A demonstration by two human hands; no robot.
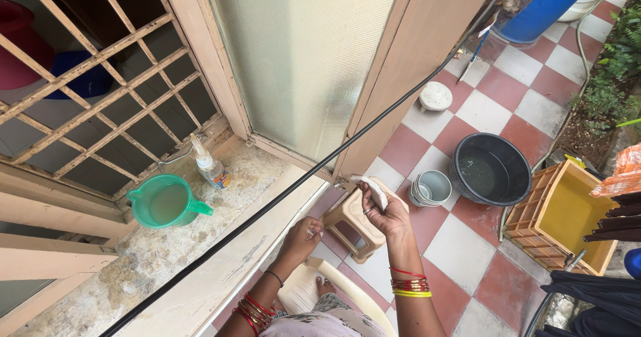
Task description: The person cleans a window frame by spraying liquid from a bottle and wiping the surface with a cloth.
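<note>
Gripping a whitish cloth [372,189] at twelve o'clock, the right hand [384,211] wipes the window frame's bottom corner; the left hand [302,238] braces closed-fingered on the ledge [220,270]; glass appears unwiped.

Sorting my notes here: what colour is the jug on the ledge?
Green, seen in the head view: the jug sits on the ledge.

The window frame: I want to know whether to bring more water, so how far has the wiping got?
Done: I cannot tell which parts are already wiped. In hand: the right hand presses a white cloth near the frame's lower corner, while the left hand rests on the ledge. Left: the frosted pane and grille are untouched now. The green jug and the black tub both hold water.
</note>
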